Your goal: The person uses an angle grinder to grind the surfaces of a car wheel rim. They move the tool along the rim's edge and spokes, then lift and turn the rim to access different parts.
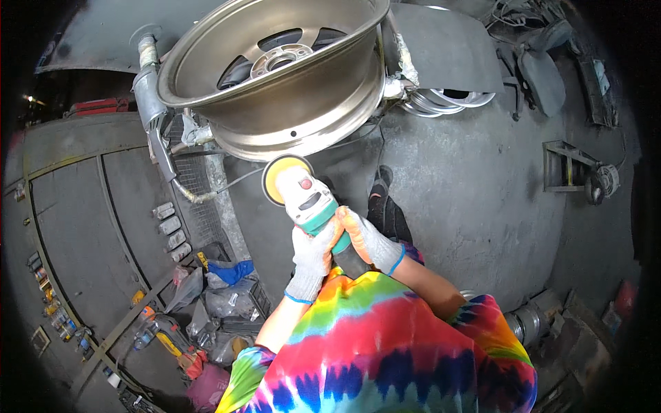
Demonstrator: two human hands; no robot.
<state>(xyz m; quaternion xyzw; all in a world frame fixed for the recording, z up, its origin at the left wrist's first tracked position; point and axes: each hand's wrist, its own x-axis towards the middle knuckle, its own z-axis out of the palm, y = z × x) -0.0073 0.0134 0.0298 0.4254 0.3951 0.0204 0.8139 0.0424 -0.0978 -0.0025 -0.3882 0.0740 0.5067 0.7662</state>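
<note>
Both hands wear white-grey knit gloves with orange palms and blue cuffs. My left hand point(313, 253) is wrapped round the body of a white and teal handheld power sander point(308, 203). My right hand point(369, 237) closes on the tool's rear end, close to my chest. A round yellow-edged disc point(275, 180) faces away from me at the sander's head. Just beyond it, a bronze-grey alloy wheel rim point(296, 120) lies tilted on a stand, its spokes and hub showing. The disc sits near the rim's lower edge; whether they touch I cannot tell.
A silver spray gun-like metal part point(148, 100) with a bent tube stands left of the rim. Bags and a crate point(237, 303) lie at lower left. More silver rims point(447, 102) sit behind right. A metal step frame point(570, 168) stands on the right floor.
</note>
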